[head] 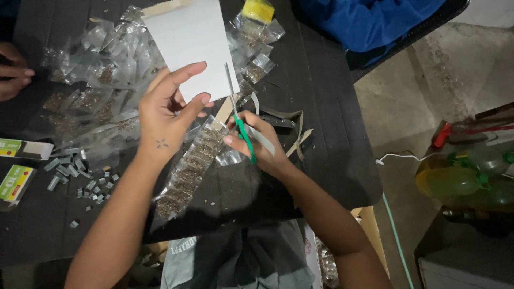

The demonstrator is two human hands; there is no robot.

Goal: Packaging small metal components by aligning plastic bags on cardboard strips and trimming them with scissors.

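Surface: one dark slatted table (321,107), seen from above. Beyond its right edge, a bare concrete floor (428,85).

Room, right side: a cluster of yellow-green plastic bottles (455,179), count unclear; one white cord (396,157) on the floor; one red-handled tool (443,134). Top centre: one blue cloth (364,21) draped over a chair edge.

Items in hand:
- Left hand (163,120): fingers and thumb pinched on the lower edge of one white card (190,43), which is held up over the table.
- Right hand (257,144): clenched around one pair of green-handled scissors (240,120), blades pointing up and meeting the right edge of the card.

Items on the table:
- One long strip of joined clear sachets (187,174) with brownish grainy contents, lying diagonally under both hands; about eight pockets can be seen.
- One loose heap of similar clear sachets (96,69), upper left; too many and too overlapped to count.
- A few further sachets (257,37) at top centre, one with a yellow packet (257,9) on them.
- Several grey-beige card offcuts (292,134), just beside the right hand.
- Staple strips and fragments (80,176), scattered at lower left; more than a dozen.
- Two small green-and-yellow staple boxes (13,166) at the left edge.

Other: another person's hand (13,72) at the far left edge.
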